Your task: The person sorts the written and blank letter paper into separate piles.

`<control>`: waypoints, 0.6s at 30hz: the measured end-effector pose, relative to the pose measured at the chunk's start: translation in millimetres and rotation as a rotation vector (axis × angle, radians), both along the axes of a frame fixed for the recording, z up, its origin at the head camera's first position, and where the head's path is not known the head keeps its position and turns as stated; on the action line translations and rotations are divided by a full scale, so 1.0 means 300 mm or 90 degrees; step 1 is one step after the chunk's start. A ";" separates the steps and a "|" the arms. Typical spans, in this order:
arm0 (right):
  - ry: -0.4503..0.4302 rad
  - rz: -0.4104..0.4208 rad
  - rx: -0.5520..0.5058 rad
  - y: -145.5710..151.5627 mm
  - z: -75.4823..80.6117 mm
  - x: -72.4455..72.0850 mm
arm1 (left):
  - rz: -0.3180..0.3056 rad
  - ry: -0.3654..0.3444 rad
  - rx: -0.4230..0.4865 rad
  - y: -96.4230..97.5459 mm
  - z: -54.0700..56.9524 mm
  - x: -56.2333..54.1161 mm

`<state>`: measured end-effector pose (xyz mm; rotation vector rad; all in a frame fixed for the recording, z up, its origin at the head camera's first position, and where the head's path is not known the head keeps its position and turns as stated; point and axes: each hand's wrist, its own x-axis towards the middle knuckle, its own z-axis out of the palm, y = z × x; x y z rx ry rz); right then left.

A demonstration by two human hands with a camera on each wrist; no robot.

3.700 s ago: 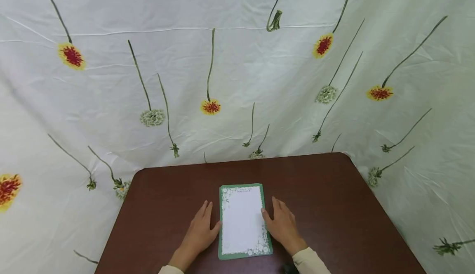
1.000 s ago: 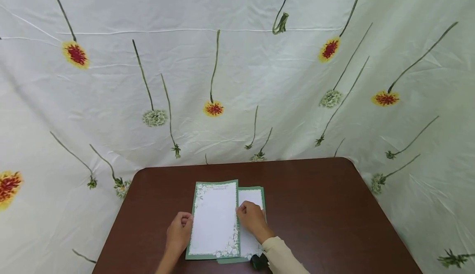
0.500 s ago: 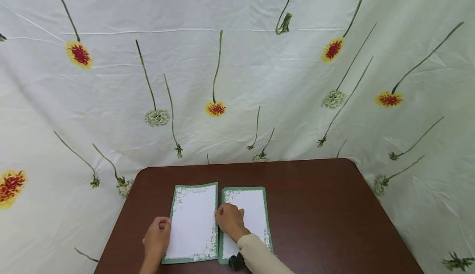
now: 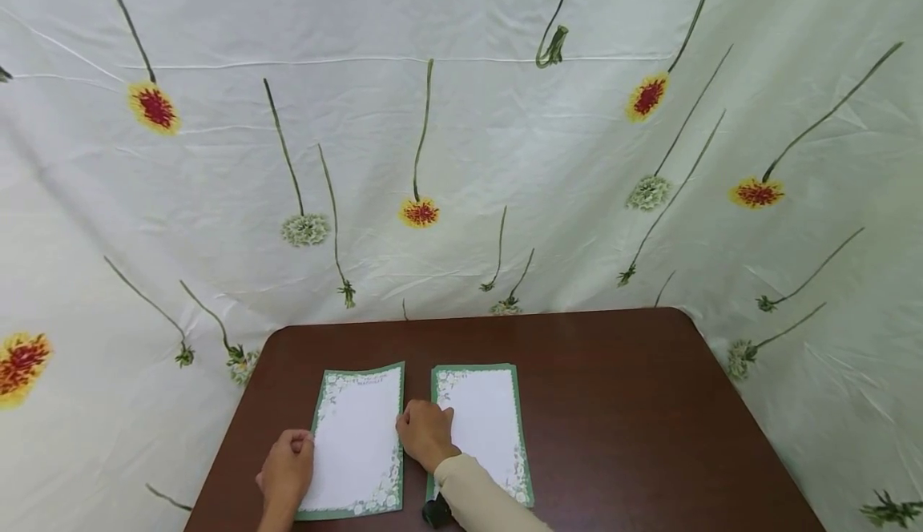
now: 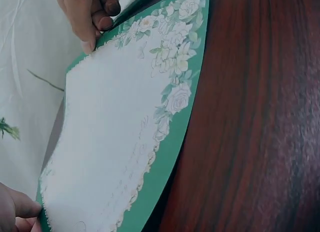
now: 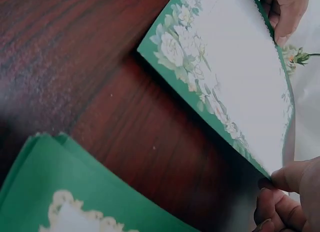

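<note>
A sheet of green-bordered paper point(image 4: 356, 444) with a floral frame is stretched between both hands, left of the middle of the table. My left hand point(image 4: 285, 472) pinches its left edge. The opposite edge is pinched by my right hand point(image 4: 427, 436) between thumb and fingers. In the left wrist view the paper point(image 5: 105, 122) bows a little, and a shadow shows along its edge. To the right lies a stack of matching sheets point(image 4: 486, 428), partly covered by my right hand and sleeve. Several layered corners of that stack point(image 6: 55, 167) show in the right wrist view.
The dark brown wooden table point(image 4: 634, 420) has rounded far corners. Behind it hangs a white cloth point(image 4: 461, 139) printed with flowers. A black object point(image 4: 436, 511) sits at the right wrist, by the near edge of the stack.
Earlier both hands rested at the sides of the stack. Since then they have lifted off the top sheet and carried it left, leaving a gap between it and the stack.
</note>
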<state>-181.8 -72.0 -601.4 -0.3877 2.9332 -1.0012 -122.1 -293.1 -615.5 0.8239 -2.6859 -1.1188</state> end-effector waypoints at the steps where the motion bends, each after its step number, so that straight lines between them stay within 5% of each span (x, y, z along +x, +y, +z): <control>1: 0.001 -0.001 0.007 -0.004 -0.004 0.000 | 0.003 -0.001 -0.004 -0.003 -0.002 0.002; 11: 0.099 -0.015 0.128 -0.040 -0.039 0.009 | 0.016 -0.030 -0.055 -0.021 -0.022 0.016; 18: 0.090 -0.018 0.202 -0.058 -0.023 0.011 | 0.012 -0.021 -0.093 -0.028 -0.028 0.016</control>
